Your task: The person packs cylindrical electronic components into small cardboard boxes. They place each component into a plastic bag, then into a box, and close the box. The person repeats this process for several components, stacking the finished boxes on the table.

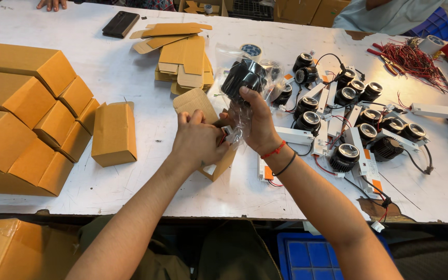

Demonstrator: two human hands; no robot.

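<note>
Holding one bagged black lamp, right hand; left hand pinches one open carton (seven closed cartons stacked left).

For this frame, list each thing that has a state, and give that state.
Left hand: gripping the open box.
Right hand: holding the bagged lamp.
Bagged lamp: raised, in clear plastic.
Open box: flap up.
Closed boxes: stacked.
Flat cartons: unfolded, piled.
Loose lamps: unbagged, on the table.

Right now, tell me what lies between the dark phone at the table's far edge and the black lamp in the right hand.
Head view: a pile of flat brown cardboard blanks lies between the phone and the lamp.
</note>
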